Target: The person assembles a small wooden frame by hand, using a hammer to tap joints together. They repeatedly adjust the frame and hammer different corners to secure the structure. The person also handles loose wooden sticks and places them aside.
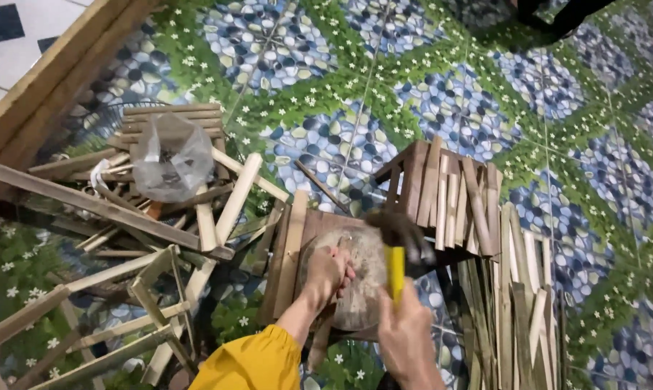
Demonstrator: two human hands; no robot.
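Note:
My right hand (407, 339) grips a hammer (396, 249) by its yellow handle; the dark head is blurred just above a round wooden block (364, 289). My left hand (327, 274), in a yellow sleeve, rests on that block with fingers pinched on something small that I cannot make out. A small slatted bamboo frame (449, 191) leans just behind the block.
Loose bamboo strips (518, 310) lie at the right. A heap of bamboo sticks and frames (160, 238) fills the left, with a clear plastic bag (171, 159) on top. A wooden beam (52, 72) runs along the upper left. The floor has a pebble-and-flower pattern.

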